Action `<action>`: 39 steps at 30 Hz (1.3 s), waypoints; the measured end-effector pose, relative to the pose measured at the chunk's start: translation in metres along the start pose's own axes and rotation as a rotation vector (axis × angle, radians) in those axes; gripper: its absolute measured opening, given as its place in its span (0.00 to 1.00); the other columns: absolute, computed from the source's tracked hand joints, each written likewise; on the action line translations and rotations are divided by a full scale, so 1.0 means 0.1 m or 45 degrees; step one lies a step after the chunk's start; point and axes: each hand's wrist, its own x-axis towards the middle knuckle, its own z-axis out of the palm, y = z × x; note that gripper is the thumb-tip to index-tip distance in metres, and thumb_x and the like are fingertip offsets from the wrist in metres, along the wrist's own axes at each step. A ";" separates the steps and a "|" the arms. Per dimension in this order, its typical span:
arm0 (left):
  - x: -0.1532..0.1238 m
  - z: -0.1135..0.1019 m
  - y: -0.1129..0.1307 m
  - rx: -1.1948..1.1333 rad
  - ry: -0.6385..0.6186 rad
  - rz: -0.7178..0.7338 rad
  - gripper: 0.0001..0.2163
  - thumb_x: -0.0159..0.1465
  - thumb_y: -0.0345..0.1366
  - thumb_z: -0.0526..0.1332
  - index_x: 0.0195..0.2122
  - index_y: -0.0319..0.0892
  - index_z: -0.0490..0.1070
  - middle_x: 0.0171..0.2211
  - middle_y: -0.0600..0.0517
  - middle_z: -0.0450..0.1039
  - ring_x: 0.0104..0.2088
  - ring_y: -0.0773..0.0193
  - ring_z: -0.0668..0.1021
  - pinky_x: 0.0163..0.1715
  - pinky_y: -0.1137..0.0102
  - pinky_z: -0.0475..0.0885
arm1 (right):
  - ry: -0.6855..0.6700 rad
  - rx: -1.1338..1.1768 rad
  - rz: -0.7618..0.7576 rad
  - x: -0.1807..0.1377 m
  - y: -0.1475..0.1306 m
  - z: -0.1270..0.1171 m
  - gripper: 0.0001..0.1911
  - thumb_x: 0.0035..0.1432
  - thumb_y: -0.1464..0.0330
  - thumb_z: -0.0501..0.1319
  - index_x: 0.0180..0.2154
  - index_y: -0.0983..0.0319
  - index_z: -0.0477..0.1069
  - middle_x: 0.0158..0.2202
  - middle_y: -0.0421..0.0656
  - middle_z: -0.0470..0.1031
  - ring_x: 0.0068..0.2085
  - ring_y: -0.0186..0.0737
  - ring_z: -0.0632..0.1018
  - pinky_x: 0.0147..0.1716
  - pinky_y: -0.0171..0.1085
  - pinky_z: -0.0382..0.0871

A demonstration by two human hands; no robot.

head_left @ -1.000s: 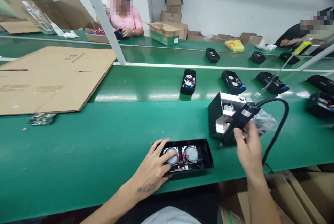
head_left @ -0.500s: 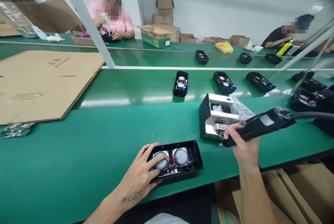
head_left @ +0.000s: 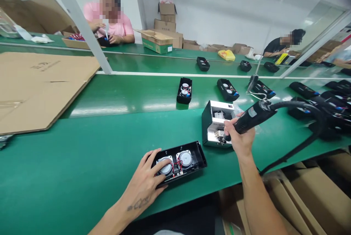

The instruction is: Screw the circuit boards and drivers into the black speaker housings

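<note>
A black open speaker housing with two round grey drivers and red wires lies near the front edge of the green bench. My left hand rests on its left end, fingers spread over the case and one driver. My right hand is closed round a black electric screwdriver with a thick black cable. The tool's tip points down-left at the opening of a small black and silver metal box that stands just right of the housing.
Several more black speaker housings lie along the green conveyor. A large flat cardboard sheet covers the left. Two other people sit at the far side. Cardboard boxes stand below the bench at right.
My right hand has taken a firm grip on the screwdriver and swung its tip down to the metal box. My view has shifted right; the left hand stays on the housing.
</note>
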 end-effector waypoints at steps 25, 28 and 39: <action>0.04 -0.08 0.08 0.018 -0.108 -0.023 0.10 0.58 0.39 0.81 0.32 0.44 0.82 0.61 0.53 0.77 0.71 0.33 0.63 0.70 0.39 0.59 | -0.449 0.723 0.135 -1.10 -0.61 0.53 0.18 0.70 0.67 0.69 0.56 0.50 0.70 0.24 0.29 0.69 0.20 0.33 0.68 0.22 0.34 0.66; 0.04 -0.07 0.08 0.005 -0.107 -0.027 0.11 0.57 0.39 0.81 0.32 0.44 0.82 0.61 0.53 0.77 0.71 0.32 0.63 0.70 0.39 0.60 | -0.436 0.719 0.117 -1.10 -0.61 0.54 0.17 0.70 0.66 0.69 0.56 0.50 0.69 0.23 0.29 0.69 0.19 0.32 0.67 0.21 0.34 0.66; 0.04 -0.08 0.07 -0.015 -0.120 -0.038 0.10 0.58 0.40 0.81 0.33 0.45 0.83 0.61 0.53 0.77 0.71 0.33 0.64 0.70 0.39 0.59 | -0.390 0.714 0.156 -1.17 -0.48 0.56 0.16 0.69 0.68 0.69 0.53 0.51 0.68 0.25 0.28 0.67 0.20 0.32 0.68 0.20 0.34 0.66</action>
